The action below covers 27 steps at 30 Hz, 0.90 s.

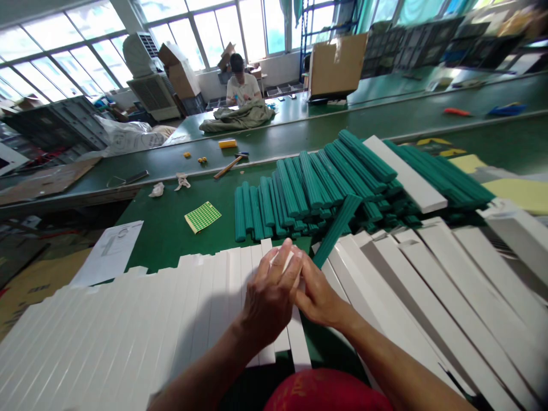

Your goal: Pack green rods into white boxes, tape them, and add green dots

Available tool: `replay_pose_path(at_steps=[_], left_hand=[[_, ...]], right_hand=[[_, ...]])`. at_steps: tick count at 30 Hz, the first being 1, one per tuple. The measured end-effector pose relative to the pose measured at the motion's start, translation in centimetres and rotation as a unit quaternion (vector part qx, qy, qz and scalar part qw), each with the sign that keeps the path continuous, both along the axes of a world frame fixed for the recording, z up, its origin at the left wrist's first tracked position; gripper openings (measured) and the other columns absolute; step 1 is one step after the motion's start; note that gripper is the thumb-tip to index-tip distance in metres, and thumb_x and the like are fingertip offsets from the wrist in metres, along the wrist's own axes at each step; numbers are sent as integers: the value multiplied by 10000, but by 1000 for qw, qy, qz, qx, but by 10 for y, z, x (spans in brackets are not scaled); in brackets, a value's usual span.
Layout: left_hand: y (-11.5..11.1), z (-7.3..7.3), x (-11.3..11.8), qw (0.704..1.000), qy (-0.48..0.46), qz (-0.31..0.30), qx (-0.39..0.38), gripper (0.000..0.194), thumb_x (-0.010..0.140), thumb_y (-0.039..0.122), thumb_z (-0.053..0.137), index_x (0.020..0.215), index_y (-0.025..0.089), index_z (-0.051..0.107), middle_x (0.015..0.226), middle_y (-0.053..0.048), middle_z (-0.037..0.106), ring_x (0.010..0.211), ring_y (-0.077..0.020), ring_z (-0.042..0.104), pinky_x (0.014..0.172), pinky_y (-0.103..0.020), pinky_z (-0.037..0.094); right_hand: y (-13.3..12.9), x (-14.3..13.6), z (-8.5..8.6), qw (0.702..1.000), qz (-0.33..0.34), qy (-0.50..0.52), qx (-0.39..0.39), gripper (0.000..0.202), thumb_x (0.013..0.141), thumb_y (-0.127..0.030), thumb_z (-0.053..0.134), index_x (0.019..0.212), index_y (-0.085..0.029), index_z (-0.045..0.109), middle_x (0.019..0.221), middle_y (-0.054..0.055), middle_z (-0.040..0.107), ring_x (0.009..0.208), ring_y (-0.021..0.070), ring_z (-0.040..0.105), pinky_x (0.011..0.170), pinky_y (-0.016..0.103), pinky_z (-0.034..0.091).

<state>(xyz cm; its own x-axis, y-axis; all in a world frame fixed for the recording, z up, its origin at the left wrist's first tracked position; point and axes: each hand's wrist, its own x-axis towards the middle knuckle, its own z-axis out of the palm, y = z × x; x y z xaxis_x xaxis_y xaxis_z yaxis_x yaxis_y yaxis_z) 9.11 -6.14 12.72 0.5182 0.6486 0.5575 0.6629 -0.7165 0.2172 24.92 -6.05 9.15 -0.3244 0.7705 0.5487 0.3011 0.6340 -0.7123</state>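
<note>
My left hand [274,288] and my right hand [319,291] meet at the far end of a long narrow white box [298,342]. Both have their fingers closed round that end, and the fingers hide most of it. To the left, similar white boxes [171,319] lie side by side in a tight row. Just beyond my right hand, a single green ribbed bar [336,231] slants against a pile of green ribbed bars [295,188]. More white boxes [398,285] lie loosely at the right, some with flaps showing.
On the green table lie a green-dotted sticker sheet [203,217], a printed paper [109,251] and a hammer [231,164]. A lone white box [405,174] rests across the bars. Beyond, a person [243,85] sits near a large cardboard box [336,65].
</note>
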Motion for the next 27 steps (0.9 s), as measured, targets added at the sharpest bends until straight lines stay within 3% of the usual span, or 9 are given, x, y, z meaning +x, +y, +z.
replay_pose_path(at_steps=[3, 5, 7, 8, 10, 13, 18, 24, 27], left_hand=[[-10, -8, -13, 997, -66, -14, -28, 465, 915, 71, 435, 1366, 181, 440, 1496, -194, 381, 1333, -266, 460, 1003, -443, 506], [-19, -11, -23, 996, -78, -27, -38, 483, 911, 53, 433, 1371, 198, 432, 1492, -189, 384, 1331, -262, 465, 987, -425, 517], [-29, -13, -33, 995, -74, -50, -38, 503, 898, 42, 445, 1375, 199, 432, 1493, -191, 378, 1327, -267, 472, 967, -405, 532], [-34, -13, -37, 995, -69, -59, -33, 508, 889, 37, 451, 1373, 192, 438, 1497, -192, 370, 1330, -272, 468, 963, -398, 535], [-44, -14, -43, 997, -51, -60, -22, 511, 871, 24, 456, 1361, 167, 458, 1511, -193, 345, 1358, -290, 431, 986, -406, 520], [-55, -14, -48, 998, -45, -46, -7, 496, 855, 6, 458, 1334, 131, 485, 1524, -194, 320, 1384, -300, 389, 1028, -409, 484], [-61, -15, -51, 997, -48, -59, -20, 472, 852, -1, 470, 1306, 121, 511, 1515, -181, 334, 1377, -287, 395, 1056, -389, 455], [-61, -19, -50, 996, -55, -69, -28, 470, 847, -13, 471, 1301, 103, 501, 1524, -185, 313, 1387, -297, 371, 1073, -401, 427], [-57, -21, -51, 995, -64, -69, -27, 504, 845, -20, 463, 1332, 109, 476, 1534, -178, 304, 1391, -291, 369, 1081, -400, 417]], right_hand=[[3, 17, -16, 989, 71, 58, -119, 647, 817, -266, 594, 1428, -202, 390, 1460, 129, 437, 1359, 290, 400, 1125, 490, 329], [10, 27, -37, 951, -14, 142, -273, 516, 822, -307, 575, 1326, -209, 526, 1365, 100, 547, 1235, 254, 540, 1029, 439, 453], [19, 31, -64, 879, -169, 193, -401, 408, 807, -307, 560, 1190, -177, 616, 1093, 88, 688, 919, 203, 682, 770, 350, 574], [22, 30, -77, 846, -228, 195, -440, 369, 788, -297, 569, 1124, -162, 641, 918, 66, 710, 738, 177, 686, 619, 301, 571], [27, 24, -99, 814, -272, 177, -482, 291, 762, -275, 585, 1011, -147, 665, 644, 5, 651, 477, 138, 602, 403, 228, 471], [29, 10, -120, 793, -275, 167, -518, 190, 762, -261, 585, 895, -152, 667, 502, -43, 563, 342, 109, 513, 299, 180, 359], [35, -9, -133, 735, -313, 182, -573, 139, 809, -254, 591, 862, -138, 647, 478, -63, 509, 341, 72, 476, 330, 164, 379], [51, -14, -132, 663, -321, 236, -634, 190, 928, -309, 582, 935, -119, 593, 665, -52, 541, 474, 38, 463, 463, 171, 441], [50, -12, -129, 656, -299, 281, -634, 192, 932, -309, 576, 898, -120, 587, 675, -48, 545, 506, 50, 490, 509, 194, 468]])
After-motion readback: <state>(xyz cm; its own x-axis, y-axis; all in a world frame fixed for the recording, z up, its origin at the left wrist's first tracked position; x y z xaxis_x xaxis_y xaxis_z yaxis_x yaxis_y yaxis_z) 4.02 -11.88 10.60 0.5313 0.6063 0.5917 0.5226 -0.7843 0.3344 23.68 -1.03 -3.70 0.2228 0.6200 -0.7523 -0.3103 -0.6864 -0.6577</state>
